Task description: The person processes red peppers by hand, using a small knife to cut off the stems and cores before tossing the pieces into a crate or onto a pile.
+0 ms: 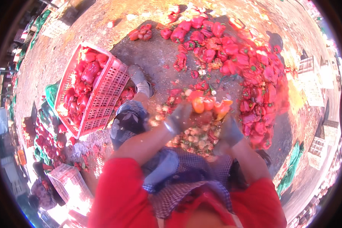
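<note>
Bright orange-red bell pepper shows at the fingers of my gloved left hand, which is closed around it and blurred. A lighter orange piece of bell pepper stands at the fingertips of my gloved right hand. That hand is smeared by motion, so its grip cannot be made out. Beneath both hands lies a heap of pale pepper cores with green bits, in front of my apron. A large pile of red bell peppers curves around the far and right side.
At my left, a tilted red plastic crate holds red peppers, beside my shoe. Another crate stands at the lower left near a person. Pale crates and a green net sack lie at the right.
</note>
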A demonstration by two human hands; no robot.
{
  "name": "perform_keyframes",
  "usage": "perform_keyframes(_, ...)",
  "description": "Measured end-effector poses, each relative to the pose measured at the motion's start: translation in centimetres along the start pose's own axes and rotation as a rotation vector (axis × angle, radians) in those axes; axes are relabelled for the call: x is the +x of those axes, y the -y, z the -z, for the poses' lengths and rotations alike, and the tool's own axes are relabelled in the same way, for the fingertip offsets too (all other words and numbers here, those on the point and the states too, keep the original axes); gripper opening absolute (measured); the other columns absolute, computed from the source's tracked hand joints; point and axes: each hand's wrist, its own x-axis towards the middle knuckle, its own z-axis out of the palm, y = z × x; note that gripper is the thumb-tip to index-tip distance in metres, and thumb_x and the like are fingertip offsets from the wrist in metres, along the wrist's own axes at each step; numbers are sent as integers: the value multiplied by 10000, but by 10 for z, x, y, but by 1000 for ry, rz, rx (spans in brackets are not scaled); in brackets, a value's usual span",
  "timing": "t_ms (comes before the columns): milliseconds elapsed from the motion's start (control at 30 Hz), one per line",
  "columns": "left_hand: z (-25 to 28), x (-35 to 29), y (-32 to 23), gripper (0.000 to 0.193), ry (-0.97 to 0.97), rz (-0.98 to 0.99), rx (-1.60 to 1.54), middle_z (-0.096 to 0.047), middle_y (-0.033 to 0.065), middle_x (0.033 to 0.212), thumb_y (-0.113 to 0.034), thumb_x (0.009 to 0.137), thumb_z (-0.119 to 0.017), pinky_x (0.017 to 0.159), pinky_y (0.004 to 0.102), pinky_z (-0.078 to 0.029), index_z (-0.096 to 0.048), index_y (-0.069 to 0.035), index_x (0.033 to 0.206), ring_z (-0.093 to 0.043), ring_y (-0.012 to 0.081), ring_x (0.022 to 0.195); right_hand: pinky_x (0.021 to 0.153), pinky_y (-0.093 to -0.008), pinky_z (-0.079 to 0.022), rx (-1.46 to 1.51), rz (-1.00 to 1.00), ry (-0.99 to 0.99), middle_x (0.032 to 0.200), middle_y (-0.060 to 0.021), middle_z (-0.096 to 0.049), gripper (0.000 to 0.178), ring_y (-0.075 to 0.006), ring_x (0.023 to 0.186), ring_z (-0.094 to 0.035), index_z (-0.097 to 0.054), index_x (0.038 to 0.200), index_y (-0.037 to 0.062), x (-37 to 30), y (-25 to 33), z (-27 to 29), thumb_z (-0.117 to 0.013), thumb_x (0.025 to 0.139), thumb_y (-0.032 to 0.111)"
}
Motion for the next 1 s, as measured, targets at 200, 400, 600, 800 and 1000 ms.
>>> perform_keyframes(200,41,34,-67,444,22,-180,-912,-536,109,1309,-198,948,-566,895,424,-558,-428,-79,1353,-579,254,1153,428,-198,-327,241,-48,-213,1004,-44,-609,456,-75,546,-447,-525,1230,123,16,71,-51,-421,966,480)
perform_keyframes(400,135,20,-114,451,-452,-33,-682,-551,142,1274,-152,946,-550,819,401,-589,-397,-69,1362,-614,275,1096,505,-243,-409,102,-108,-279,1027,-80,-605,489,-101,657,-516,-559,1213,78,17,67,-35,-514,937,480)
perform_keyframes(600,266,-11,-119,404,-976,-39,172,-647,143,1108,-41,825,-659,834,312,-532,-507,19,1194,-657,233,945,575,-263,-462,-218,123,-201,1012,-83,-615,506,-142,756,-589,-564,1207,45,16,61,-33,-535,927,466)
perform_keyframes(800,363,-38,-88,612,-1018,551,627,-624,129,1166,-235,809,-744,819,325,-538,-479,-10,1313,-621,210,1025,612,-279,-512,-461,216,-165,1074,-108,-614,469,-173,841,-623,-505,1283,26,23,54,-27,-589,917,308)
perform_keyframes(1000,407,-59,-50,515,-849,695,1140,-681,164,1065,-349,742,-760,881,377,-504,-623,-89,1166,-648,300,1024,635,-276,-544,-1082,692,-27,1092,-153,-618,566,-207,853,-648,-432,1337,33,33,43,-21,-630,809,-12)
